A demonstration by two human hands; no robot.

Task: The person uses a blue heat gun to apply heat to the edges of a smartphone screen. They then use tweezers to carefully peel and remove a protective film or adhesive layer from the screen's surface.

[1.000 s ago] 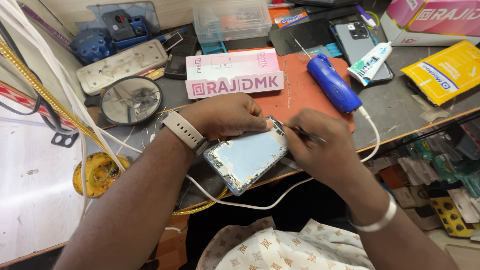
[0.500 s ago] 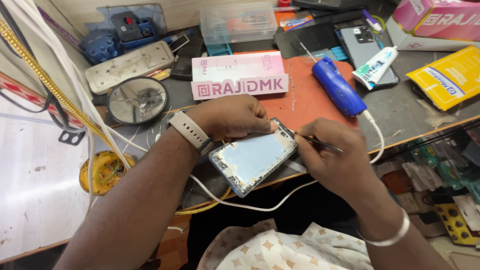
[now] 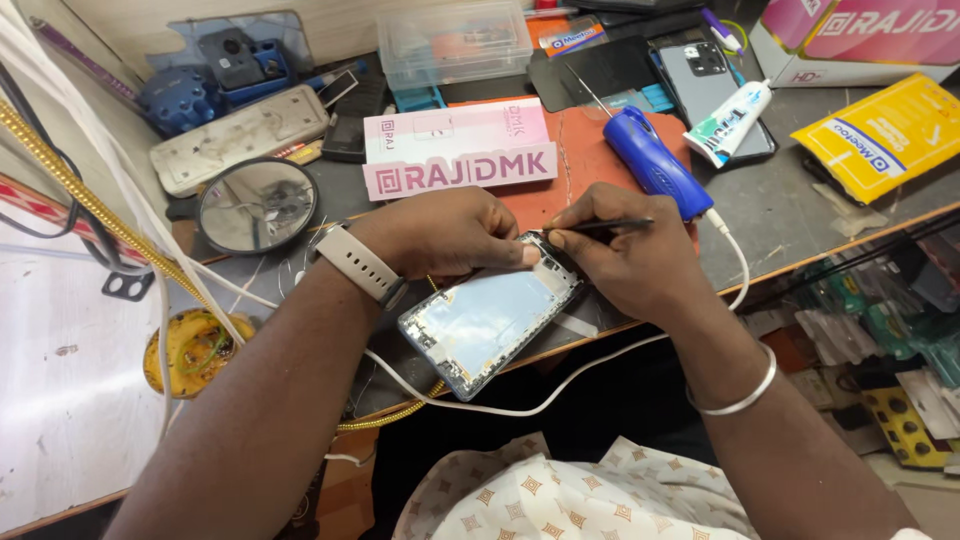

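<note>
Single view only, head-worn, so nothing is shared with a second view. The desk is looked down on steeply from above the person's chest, facing forward and away from the body. Close range: both forearms enter from the bottom edge, left hand and right hand are framed just above centre. The desk's near edge is seen running obliquely, lap below.
</note>
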